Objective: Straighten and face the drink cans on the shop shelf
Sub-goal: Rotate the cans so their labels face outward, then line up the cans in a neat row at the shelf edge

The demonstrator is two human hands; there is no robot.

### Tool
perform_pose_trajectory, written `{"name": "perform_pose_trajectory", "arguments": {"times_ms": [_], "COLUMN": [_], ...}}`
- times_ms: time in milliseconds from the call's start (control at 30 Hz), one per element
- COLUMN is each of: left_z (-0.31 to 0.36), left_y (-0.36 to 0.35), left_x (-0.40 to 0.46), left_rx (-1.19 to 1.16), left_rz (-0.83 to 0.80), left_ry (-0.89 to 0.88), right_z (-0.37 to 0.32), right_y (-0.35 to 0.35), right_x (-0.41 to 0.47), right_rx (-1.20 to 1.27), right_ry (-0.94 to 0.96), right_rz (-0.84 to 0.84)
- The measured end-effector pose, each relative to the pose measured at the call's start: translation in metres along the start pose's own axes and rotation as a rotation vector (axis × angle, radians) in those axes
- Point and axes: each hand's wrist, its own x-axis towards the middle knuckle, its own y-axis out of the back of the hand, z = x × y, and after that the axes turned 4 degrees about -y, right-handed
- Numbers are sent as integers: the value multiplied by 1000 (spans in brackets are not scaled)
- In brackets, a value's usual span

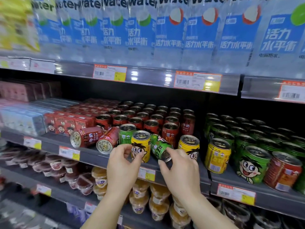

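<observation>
On the middle shelf two red cans lie on their sides: one at the left, another beside it. A green can stands upright behind a yellow can with a cartoon face. A second green can lies tipped on its side to its right. Another yellow can stands right of that. My left hand hovers in front of the yellow can, fingers curled and apart, holding nothing. My right hand reaches to the tipped green can's end, fingertips at it but not gripping.
Rows of upright red cans fill the shelf behind. Green cans, a yellow can and a red can stand on the right section. Red cartons sit at the left. Water bottles line the shelf above; fruit cups below.
</observation>
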Motion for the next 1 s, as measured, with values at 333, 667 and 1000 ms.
{"name": "perform_pose_trajectory", "arguments": {"times_ms": [333, 667, 1000], "left_z": [-42, -64, -60], "left_y": [6, 13, 28], "left_x": [42, 63, 64], "left_rx": [424, 335, 201], "left_rz": [-195, -283, -420], "left_ry": [-288, -450, -428], "right_z": [-35, -63, -55], "right_y": [-43, -45, -35], "right_x": [16, 19, 14], "right_rx": [-285, -148, 56], "right_ry": [-300, -576, -526], "right_rz": [37, 181, 198]}}
